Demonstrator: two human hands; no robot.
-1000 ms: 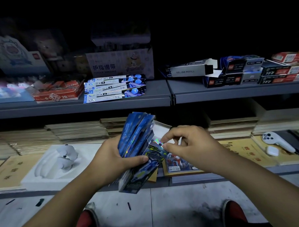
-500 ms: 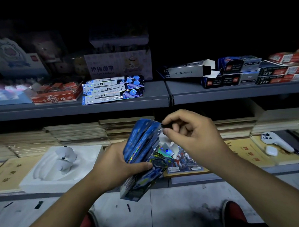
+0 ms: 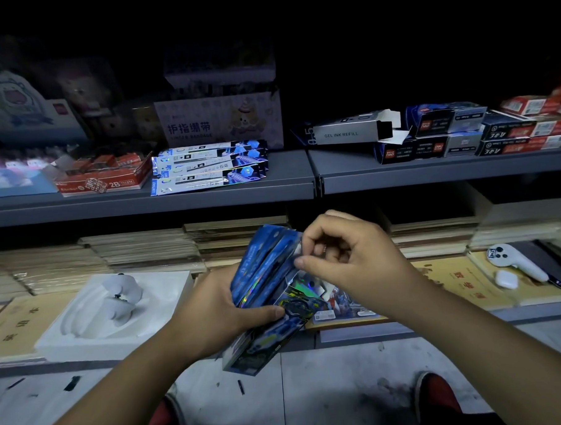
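Observation:
My left hand (image 3: 213,315) grips a fanned bundle of long blue shiny packs (image 3: 265,270), thumb across the front, in front of the lower shelf. My right hand (image 3: 345,257) has its fingers curled at the top of the bundle and pinches the upper end of one pack between thumb and fingertips. More packs of the same kind (image 3: 206,169) lie stacked flat on the grey upper shelf (image 3: 240,194). Another flat printed pack (image 3: 344,309) lies on the lower shelf under my hands.
A red 2B box (image 3: 104,181) sits left of the stacked packs. Gel ink refill boxes (image 3: 430,135) fill the upper shelf's right side. A white moulded tray (image 3: 116,312), brown notebooks (image 3: 146,250), a white controller (image 3: 512,261) and a dark phone (image 3: 558,264) lie on the lower shelf.
My right hand rose from the bundle's middle to its top end and now pinches one pack there. The bundle in my left hand lifted slightly.

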